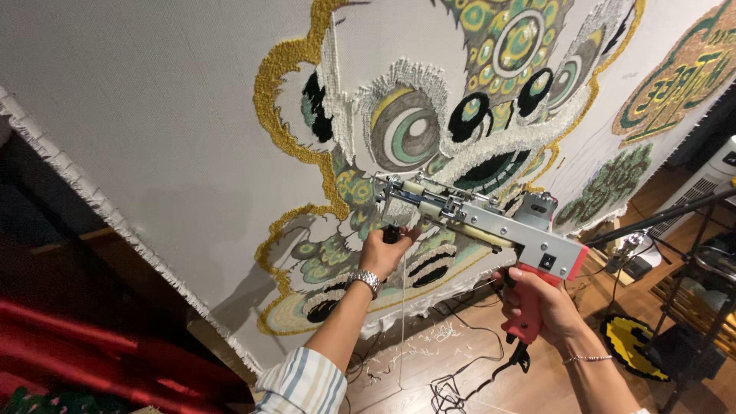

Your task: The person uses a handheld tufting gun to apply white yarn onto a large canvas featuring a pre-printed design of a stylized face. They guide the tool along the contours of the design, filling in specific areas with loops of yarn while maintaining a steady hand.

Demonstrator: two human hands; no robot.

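Note:
A large white tufting cloth [169, 115] hangs stretched in front of me, with a partly tufted design [429, 130] in gold, green, black and white yarn. My right hand [540, 307] grips the red handle of a metal tufting gun [491, 218], whose needle end points at the cloth near the design's lower middle. My left hand [386, 251], with a metal watch on the wrist, pinches a small dark part under the gun's front end. A thin white yarn strand [402, 307] hangs down beside that hand.
A second tufted piece [678, 77] in green and gold shows at the upper right. Yarn scraps and black cables [452, 376] lie on the wooden floor. A black stand [675, 215] and a yellow-black rug piece [632, 345] sit at right. Red fabric [84, 353] lies lower left.

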